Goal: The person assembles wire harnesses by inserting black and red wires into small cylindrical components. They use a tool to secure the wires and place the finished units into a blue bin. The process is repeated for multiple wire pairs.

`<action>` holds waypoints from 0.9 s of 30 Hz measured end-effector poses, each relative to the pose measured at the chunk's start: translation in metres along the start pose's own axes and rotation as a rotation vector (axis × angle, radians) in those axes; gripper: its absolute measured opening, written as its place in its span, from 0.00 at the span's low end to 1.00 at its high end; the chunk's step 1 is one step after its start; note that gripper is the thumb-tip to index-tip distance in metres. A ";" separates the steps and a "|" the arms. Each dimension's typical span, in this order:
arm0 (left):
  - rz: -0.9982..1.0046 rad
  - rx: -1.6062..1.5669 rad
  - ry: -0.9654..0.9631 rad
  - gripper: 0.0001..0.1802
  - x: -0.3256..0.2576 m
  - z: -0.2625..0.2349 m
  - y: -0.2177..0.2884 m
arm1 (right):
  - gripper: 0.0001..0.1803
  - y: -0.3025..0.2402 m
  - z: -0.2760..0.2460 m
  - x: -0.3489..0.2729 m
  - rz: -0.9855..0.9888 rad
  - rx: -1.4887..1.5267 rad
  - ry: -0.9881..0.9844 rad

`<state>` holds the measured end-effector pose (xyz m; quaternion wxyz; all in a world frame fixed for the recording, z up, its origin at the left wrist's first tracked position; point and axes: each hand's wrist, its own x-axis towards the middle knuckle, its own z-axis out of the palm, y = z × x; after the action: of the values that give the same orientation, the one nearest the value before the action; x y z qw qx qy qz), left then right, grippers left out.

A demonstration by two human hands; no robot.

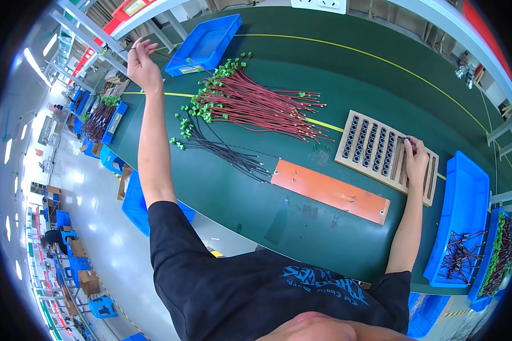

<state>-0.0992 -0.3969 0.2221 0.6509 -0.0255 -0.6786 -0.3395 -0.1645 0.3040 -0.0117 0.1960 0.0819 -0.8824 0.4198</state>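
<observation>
Close to a worker in a black T-shirt (210, 278), a blue bin (463, 182) with wires inside sits between 3 and 4 o'clock. An orange strip (324, 187) lies just off centre toward 4. At 3, the right hand (416, 156) bunches its fingers narrowly over a slotted wooden board (393, 181); whether they pinch anything cannot be told. Dark rings (389, 152) fill its rows, presumably to stay ordered. Black wires (233, 154) lie toward 10, and red wires (261, 108) fan toward 12, green connectors mostly one way, likely for easy picking. Between 10 and 11, the raised left hand (145, 65) pinches a single wire (168, 56), apparently keeping it clear of the pile.
</observation>
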 end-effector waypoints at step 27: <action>0.223 0.525 -1.562 0.10 -0.206 -0.076 0.042 | 0.15 0.003 0.000 -0.001 -0.048 -0.033 -0.013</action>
<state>0.0181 -0.3186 0.0486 0.0071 -0.1682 -0.9857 0.0119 -0.1647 0.3060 -0.0137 0.2018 0.1026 -0.8881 0.4000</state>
